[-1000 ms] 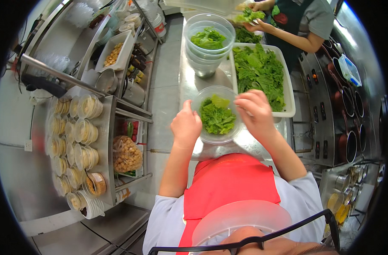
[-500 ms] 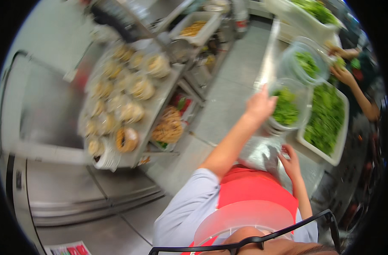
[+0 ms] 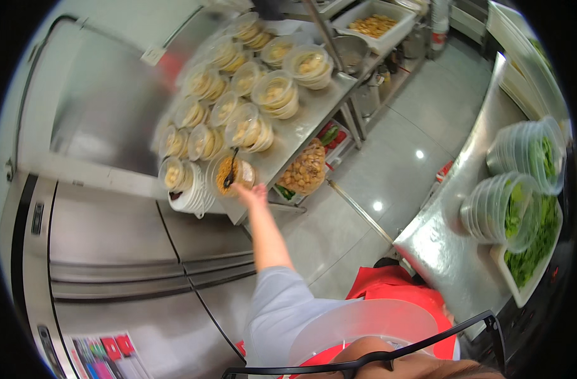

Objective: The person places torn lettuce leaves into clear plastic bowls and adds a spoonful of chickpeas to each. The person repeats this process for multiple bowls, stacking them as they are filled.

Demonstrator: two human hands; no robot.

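Observation:
At the near end of the metal shelf table, my left hand [image 3: 252, 194] reaches out to a round clear tub [image 3: 245, 172] of small yellow-orange pieces. Its fingers are stretched out and apart at the tub's near rim; whether they touch it is hard to make out. A black spoon [image 3: 230, 175] rests in the tub, its bowl end close to my fingertips. Beside the tub stands a stack of white containers [image 3: 192, 201], with a food-filled bowl on top. My right hand is out of view.
Stacked clear bowls [image 3: 276, 95] of pale food crowd the table [image 3: 304, 120]. A bag of brown pieces [image 3: 306, 167] lies underneath. To the right, a metal counter [image 3: 446, 221] holds stacked clear tubs [image 3: 490, 211] with greens and a white tray [image 3: 522, 297] of leaves. Steel fridge doors [image 3: 112, 227] stand left.
My left hand has left the tubs of greens on the counter and swung left to the tub with the spoon. The view has turned left; my right hand has gone out of sight.

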